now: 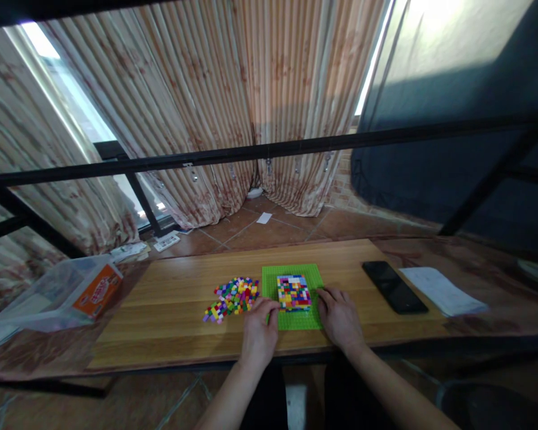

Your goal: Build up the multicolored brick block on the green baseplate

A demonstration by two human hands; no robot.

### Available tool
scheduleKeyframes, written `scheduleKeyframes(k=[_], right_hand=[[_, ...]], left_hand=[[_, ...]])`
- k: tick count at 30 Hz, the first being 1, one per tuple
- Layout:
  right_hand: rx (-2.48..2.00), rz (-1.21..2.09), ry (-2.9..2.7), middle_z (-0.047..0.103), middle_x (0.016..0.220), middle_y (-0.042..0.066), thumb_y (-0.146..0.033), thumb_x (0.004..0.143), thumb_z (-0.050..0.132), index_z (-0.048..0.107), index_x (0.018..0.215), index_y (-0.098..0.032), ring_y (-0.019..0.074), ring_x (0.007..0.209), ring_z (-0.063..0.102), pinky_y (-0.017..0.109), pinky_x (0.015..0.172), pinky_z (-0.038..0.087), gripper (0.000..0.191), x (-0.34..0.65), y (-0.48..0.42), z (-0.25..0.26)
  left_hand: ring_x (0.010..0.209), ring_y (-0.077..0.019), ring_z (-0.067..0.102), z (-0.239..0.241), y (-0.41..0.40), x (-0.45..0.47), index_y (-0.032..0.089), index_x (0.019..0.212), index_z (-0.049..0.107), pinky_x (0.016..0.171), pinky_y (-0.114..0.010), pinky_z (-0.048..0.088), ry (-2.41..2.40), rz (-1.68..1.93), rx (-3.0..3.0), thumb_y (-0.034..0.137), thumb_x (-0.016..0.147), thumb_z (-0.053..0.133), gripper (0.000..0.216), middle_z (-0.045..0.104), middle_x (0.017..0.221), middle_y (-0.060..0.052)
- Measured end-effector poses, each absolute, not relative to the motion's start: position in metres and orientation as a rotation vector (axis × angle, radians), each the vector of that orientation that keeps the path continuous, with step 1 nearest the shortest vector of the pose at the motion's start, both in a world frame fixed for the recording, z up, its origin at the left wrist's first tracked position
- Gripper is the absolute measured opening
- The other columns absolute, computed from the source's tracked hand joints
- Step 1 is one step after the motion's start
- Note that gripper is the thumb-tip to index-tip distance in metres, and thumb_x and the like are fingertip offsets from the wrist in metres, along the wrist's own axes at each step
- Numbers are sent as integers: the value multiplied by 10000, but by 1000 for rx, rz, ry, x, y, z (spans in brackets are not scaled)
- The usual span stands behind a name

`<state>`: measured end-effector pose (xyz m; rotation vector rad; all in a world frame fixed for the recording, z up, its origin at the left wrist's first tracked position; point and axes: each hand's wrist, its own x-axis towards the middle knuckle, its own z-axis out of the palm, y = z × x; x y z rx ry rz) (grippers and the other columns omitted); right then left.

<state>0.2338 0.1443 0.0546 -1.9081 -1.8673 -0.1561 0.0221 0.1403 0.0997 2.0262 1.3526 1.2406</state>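
A block of multicoloured toy bricks (294, 292) stands on a green studded baseplate (291, 323) in the middle of the board. At the block's near left corner is my left hand (259, 331), thumb and forefinger pinched together; whatever is between the fingertips is too small to make out. My right hand (342, 318) lies over the baseplate's right edge, fingers loosely bent and holding nothing visible, a little apart from the bricks. A loose pile of small bricks (235, 297) in many colours spreads to the left of the baseplate.
The wooden board (161, 310) carries all this. A black phone (394, 286) lies at its right, beside white paper (443, 291). On the left sits a clear plastic box (58, 298) with an orange label. A dark metal bar (233, 156) crosses before the curtains (197, 89).
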Motion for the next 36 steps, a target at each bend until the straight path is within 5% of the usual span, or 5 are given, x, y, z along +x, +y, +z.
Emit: scheduleKeyframes(k=[21, 36], right_hand=[[-1972, -93, -1839, 623, 1086, 64, -269, 912, 422, 640, 1081, -226, 219, 1018, 498, 339, 878, 352, 278, 229, 142, 66], [-1963, -115, -1847, 616, 1096, 63, -274, 914, 420, 633, 1093, -223, 218, 1014, 490, 334, 874, 349, 283, 229, 142, 63]], left_hand=[[788, -198, 613, 101, 158, 44, 176, 1229, 486, 724, -322, 500, 1498, 872, 2653, 120, 856, 488, 377, 672, 862, -51], [711, -197, 594, 89, 155, 46, 138, 1158, 558, 699, -323, 508, 1420, 1047, 2827, 79, 855, 463, 322, 629, 710, -49]])
